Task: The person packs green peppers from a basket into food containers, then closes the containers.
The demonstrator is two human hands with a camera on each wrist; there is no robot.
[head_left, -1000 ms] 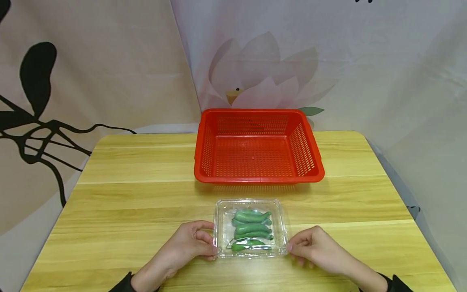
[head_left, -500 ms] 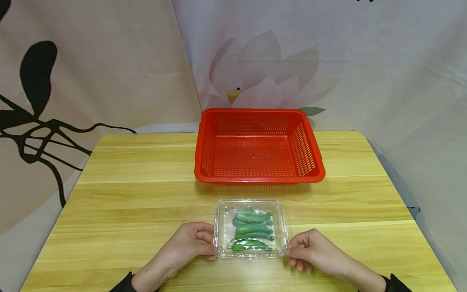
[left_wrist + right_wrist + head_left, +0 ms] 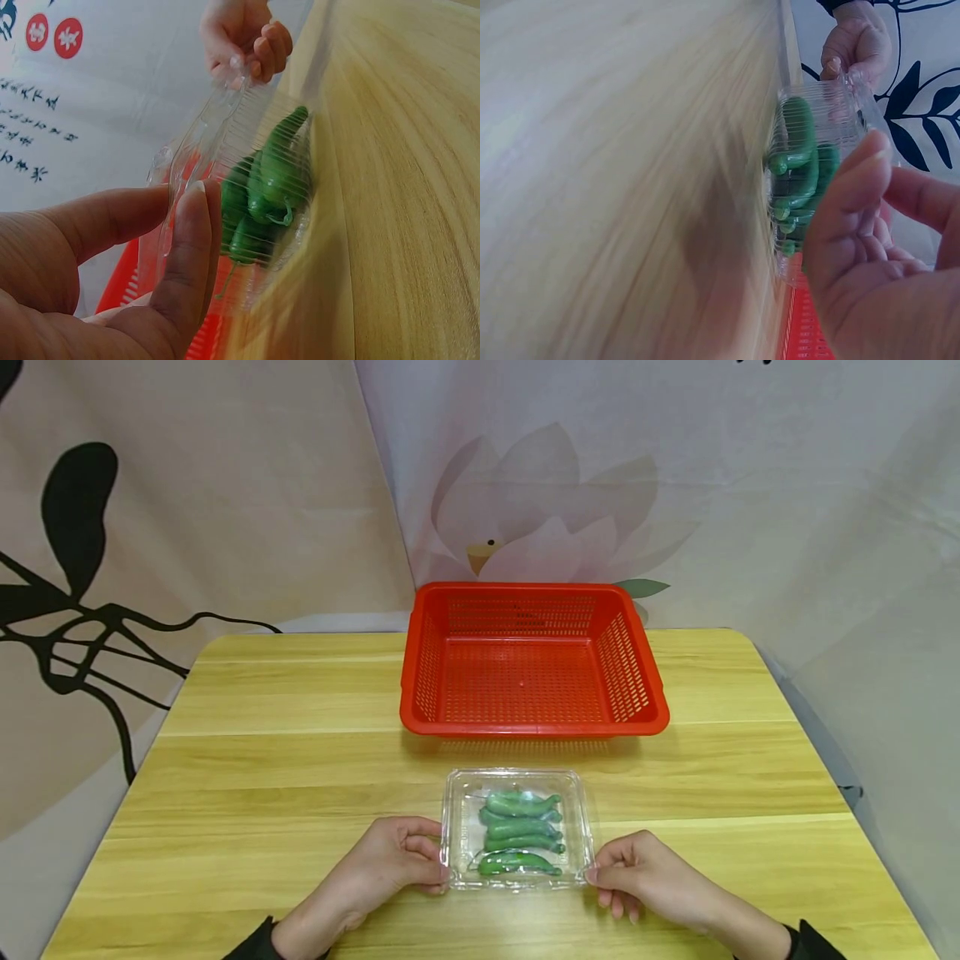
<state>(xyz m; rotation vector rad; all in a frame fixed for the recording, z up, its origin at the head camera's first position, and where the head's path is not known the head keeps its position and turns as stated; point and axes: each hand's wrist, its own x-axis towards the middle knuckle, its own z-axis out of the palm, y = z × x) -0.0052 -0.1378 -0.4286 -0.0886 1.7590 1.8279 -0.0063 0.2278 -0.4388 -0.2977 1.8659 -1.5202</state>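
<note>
A clear plastic clamshell box lies on the table with several green chili peppers inside, seen through its closed-looking lid. My left hand pinches the rim at the near left corner between thumb and fingers. At the near right corner, my right hand pinches the edge with thumb and index finger, its other fingers curled below. In the left wrist view the ribbed side wall shows the peppers behind it. The right wrist view shows the pepper ends through the opposite wall.
Behind the box stands a red perforated plastic basket with nothing visible in it. The wooden table ends at a printed cloth backdrop, close behind the basket.
My right hand has shifted slightly inward and down onto the near right corner, its fingers tucking beneath. My left hand and the box have hardly moved.
</note>
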